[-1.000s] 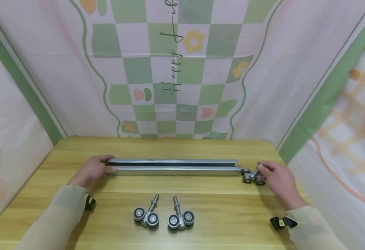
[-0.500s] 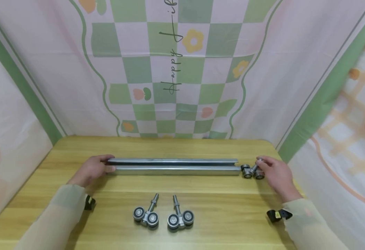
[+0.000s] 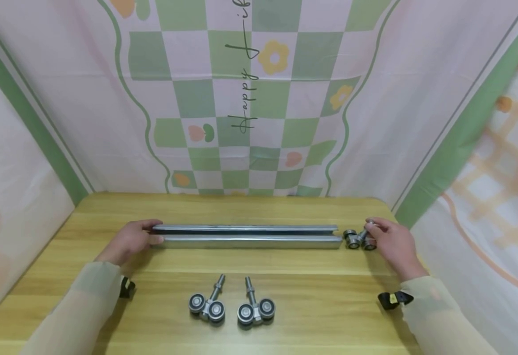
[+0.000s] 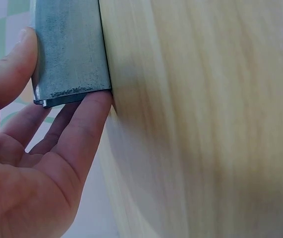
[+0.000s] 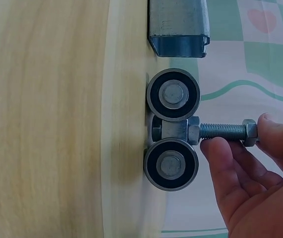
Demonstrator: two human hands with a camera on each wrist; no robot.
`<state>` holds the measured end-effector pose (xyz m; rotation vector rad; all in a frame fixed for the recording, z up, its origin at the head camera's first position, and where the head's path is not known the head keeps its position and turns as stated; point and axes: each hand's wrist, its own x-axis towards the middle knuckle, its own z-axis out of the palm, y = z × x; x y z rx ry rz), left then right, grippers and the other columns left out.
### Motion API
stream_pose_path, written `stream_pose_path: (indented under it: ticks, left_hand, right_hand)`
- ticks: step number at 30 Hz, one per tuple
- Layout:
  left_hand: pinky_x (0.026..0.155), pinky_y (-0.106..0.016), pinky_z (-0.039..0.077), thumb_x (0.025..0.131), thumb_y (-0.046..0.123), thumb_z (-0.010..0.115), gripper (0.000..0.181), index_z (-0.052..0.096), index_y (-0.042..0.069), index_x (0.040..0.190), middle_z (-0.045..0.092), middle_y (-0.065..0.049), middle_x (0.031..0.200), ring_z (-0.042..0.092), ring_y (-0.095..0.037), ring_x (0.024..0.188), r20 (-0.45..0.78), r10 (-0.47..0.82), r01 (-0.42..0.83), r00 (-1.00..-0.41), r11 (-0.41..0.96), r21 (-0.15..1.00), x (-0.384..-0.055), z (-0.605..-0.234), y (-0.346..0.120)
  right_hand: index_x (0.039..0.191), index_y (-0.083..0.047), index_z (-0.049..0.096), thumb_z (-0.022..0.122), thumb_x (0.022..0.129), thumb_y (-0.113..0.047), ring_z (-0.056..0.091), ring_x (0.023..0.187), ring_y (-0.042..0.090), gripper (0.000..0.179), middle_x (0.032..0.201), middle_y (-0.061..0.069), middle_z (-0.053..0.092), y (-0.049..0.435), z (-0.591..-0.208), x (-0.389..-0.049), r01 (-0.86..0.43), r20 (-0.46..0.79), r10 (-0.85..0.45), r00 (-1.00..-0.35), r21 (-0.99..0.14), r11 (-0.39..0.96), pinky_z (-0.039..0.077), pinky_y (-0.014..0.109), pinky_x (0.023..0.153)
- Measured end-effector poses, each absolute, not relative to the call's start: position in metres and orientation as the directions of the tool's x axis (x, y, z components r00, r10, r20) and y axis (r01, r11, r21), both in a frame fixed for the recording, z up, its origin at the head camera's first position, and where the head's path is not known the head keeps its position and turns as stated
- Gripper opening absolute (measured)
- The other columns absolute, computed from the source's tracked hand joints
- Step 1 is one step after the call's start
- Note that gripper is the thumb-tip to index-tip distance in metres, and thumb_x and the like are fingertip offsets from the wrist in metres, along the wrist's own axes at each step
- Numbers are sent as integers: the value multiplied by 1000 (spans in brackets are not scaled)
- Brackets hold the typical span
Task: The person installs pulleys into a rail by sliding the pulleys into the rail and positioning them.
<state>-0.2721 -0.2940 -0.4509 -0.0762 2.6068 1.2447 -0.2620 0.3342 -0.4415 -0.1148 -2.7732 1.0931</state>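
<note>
A galvanized steel channel rail [image 3: 250, 243] lies crosswise on the table, its slot facing up. My left hand [image 3: 130, 241] grips its left end; in the left wrist view the thumb [image 4: 20, 64] lies against the top edge of the rail [image 4: 72, 49] and the fingers are at the end. Just past the right end, my right hand [image 3: 394, 246] holds a roller trolley [image 3: 353, 241] by its upright bolt [image 5: 223, 131], thumb at the nut on the bolt's tip. In the right wrist view the trolley's wheels [image 5: 173, 94] line up with the rail's open end, a small gap between them.
Two more roller trolleys, a left one [image 3: 216, 311] and a right one [image 3: 256, 313], lie on the wood-grain table [image 3: 312, 301] in front of the rail, bolts pointing away from me. A patterned curtain [image 3: 188, 98] hangs behind the table's back edge.
My right hand has shifted the trolley away from me, into line with the rail, then slightly right, away from its end. The left hand and rail have hardly moved.
</note>
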Motion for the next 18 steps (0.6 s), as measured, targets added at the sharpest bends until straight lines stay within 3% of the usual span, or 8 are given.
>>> stream_pose_path:
  ticks: [7, 18]
  left_hand:
    - [101, -55, 39, 92, 25, 72, 65, 46, 1, 147, 42, -27, 148, 44, -39, 125, -251, 61, -160, -966, 621, 767, -273, -452, -294]
    - [90, -45, 47, 91, 22, 73, 66, 45, 1, 147, 42, -27, 147, 51, -35, 114, -263, 57, -174, -963, 616, 769, -274, -452, -294]
  right_hand:
    - [135, 2, 59, 53, 105, -31, 70, 83, 26, 45, 109, 22, 70, 332, -444, -265, -2, 132, 128, -983, -705, 709, 56, 28, 64]
    - [134, 2, 59, 54, 104, -31, 71, 88, 29, 45, 107, 21, 70, 323, -447, -268, 13, 109, 142, -984, -751, 661, 58, 31, 69]
